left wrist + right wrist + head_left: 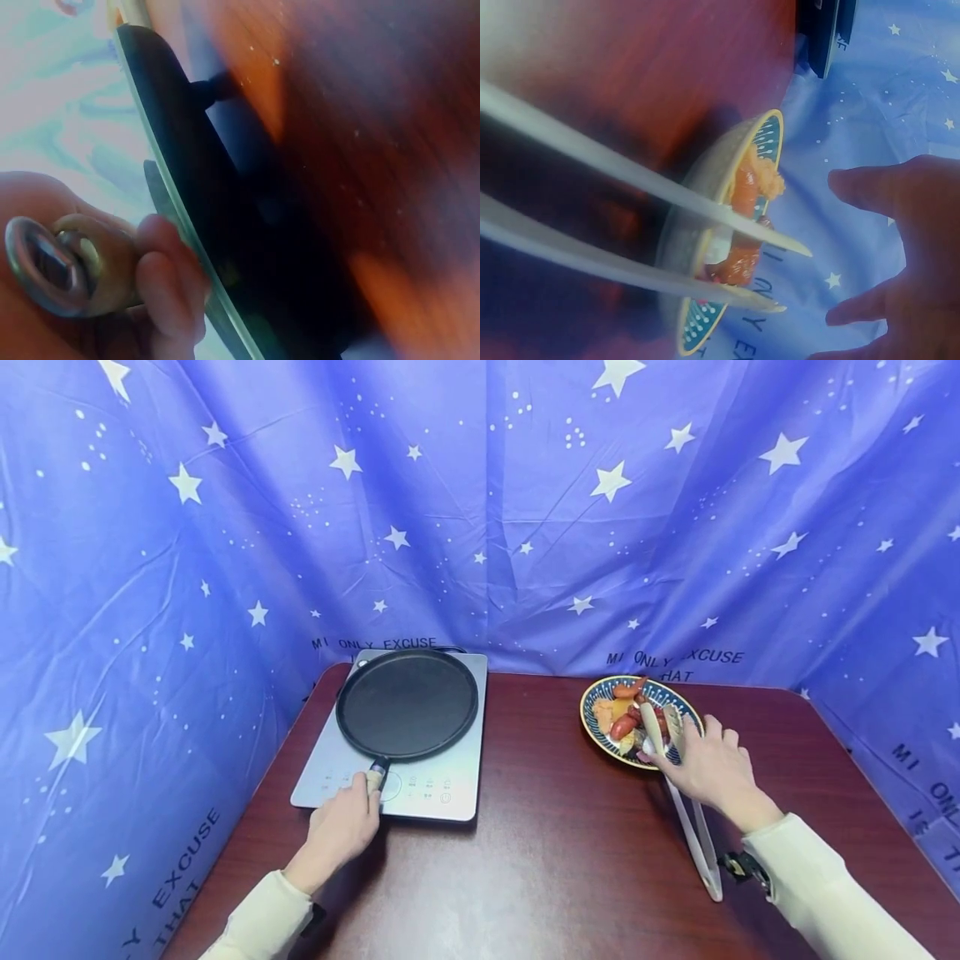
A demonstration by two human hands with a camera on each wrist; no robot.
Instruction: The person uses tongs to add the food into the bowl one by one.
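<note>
A flat black round pan [408, 702] sits on a silver induction cooker [467, 777] at the left. My left hand [341, 818] grips its handle, whose end with a metal hanging ring [46, 266] shows in the left wrist view. At the right, a patterned plate [587, 732] with a yellow rim holds sausages [624, 727] and other food pieces. Pale tongs [697, 843] lean across the near rim, their spread tips over the food. My right hand [716, 768] hovers over the tongs with fingers spread; the right wrist view shows the fingers apart from them.
The dark red wooden table [555, 835] extends between cooker and plate. A blue curtain [517, 527] with white stars surrounds its back and sides. A black cable [450, 649] lies behind the cooker.
</note>
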